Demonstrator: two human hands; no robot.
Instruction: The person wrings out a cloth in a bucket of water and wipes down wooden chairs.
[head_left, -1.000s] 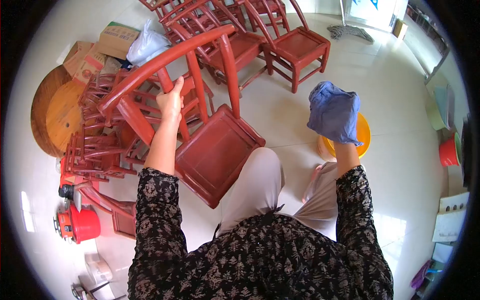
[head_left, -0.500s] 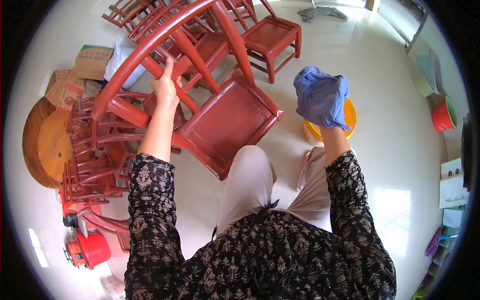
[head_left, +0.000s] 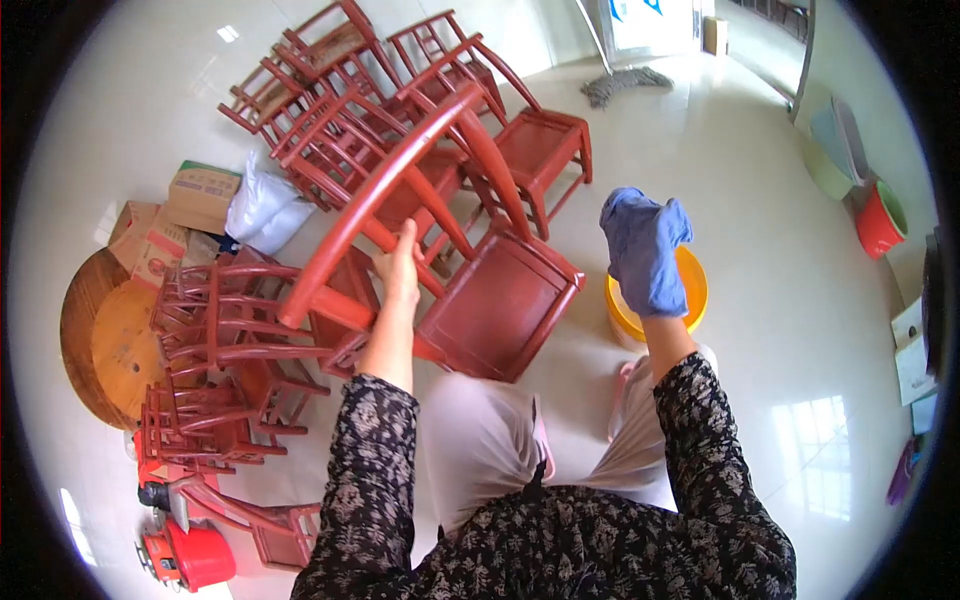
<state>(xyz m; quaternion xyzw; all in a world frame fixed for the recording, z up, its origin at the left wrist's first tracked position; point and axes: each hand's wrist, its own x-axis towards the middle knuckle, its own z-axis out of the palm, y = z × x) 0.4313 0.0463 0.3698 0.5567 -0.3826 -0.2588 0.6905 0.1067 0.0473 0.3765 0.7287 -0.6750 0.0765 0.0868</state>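
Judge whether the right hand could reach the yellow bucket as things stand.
Probably yes: the right hand, under a blue cloth, overlaps the open yellow bucket in view; nothing visible blocks the way, though depth is uncertain.

In front of me I counted 2 hands [head_left: 400, 272], 1 blue cloth [head_left: 646, 250], 1 near red chair [head_left: 500, 305] and more than 5 other chairs [head_left: 540, 150], overlapping. There were 1 yellow bucket [head_left: 695, 285], 1 mop head [head_left: 625, 86], 1 white bag [head_left: 265, 212] and 2 round wooden boards [head_left: 128, 345].
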